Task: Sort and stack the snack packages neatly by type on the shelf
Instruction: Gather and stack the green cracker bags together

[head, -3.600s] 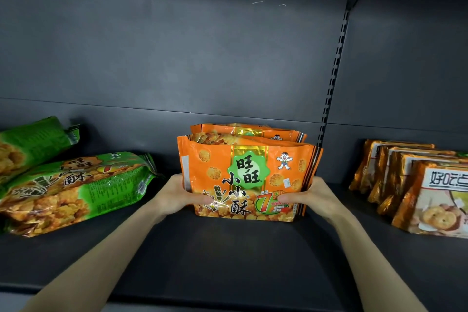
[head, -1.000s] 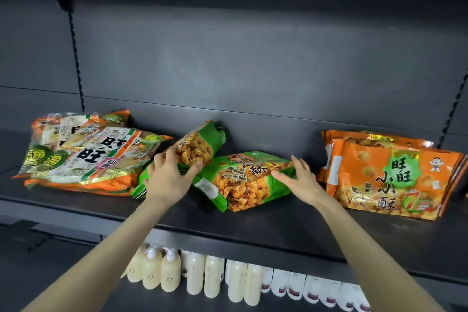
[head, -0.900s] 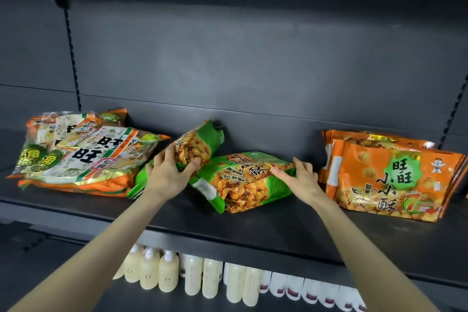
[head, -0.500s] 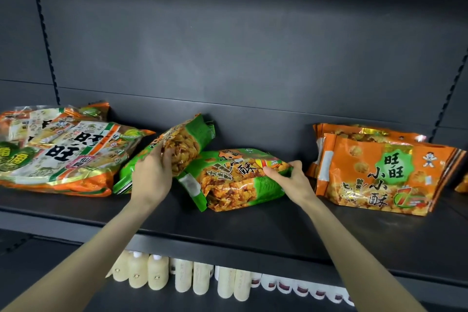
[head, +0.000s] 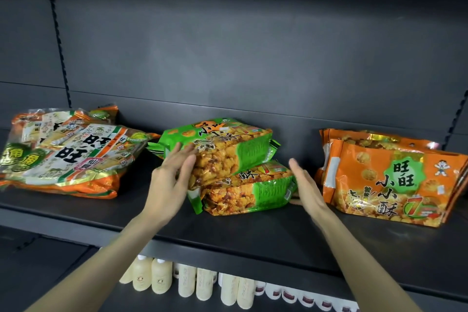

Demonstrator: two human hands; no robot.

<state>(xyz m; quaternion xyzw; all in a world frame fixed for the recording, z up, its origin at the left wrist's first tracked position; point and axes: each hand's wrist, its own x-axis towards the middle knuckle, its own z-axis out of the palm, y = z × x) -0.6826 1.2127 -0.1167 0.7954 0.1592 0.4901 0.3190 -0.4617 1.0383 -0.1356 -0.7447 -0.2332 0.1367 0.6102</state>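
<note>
Shelf: dark metal shelf (head: pixel 253 235) with a dark back panel; three groups of snack packs sit on it, side by side and apart.
Green packs: two, stacked in the middle. The upper green pack (head: pixel 228 149) lies tilted on the lower green pack (head: pixel 253 192).
Green pack writing: "酥" reads clearly on the lower one. The upper one's print faces away from me, with "小" and "酥" upside down and a "7" by the far edge.
Left hand: the left hand (head: pixel 169 180) has straight, slightly spread fingers laid flat on the near left end of the upper green pack.
Right hand: the right hand (head: pixel 306 190) is flat, fingers straight and together, right at the right end of the lower green pack. I cannot tell whether it touches.
Orange packs: the orange packs (head: pixel 395 185) stand upright at the right, well clear of the green ones. I see two plainly and cannot count further back.
Orange pack writing: "旺旺" on a green badge, "小小酥" below, a large "7", and a small cartoon child.
Left pile: two big rice-cracker bags (head: pixel 65 159), one on the other, printed "旺旺" and "仙貝".
Below: a row of cream bottles (head: pixel 187 284) on the lower shelf, partly hidden, so I give no sure count.
</note>
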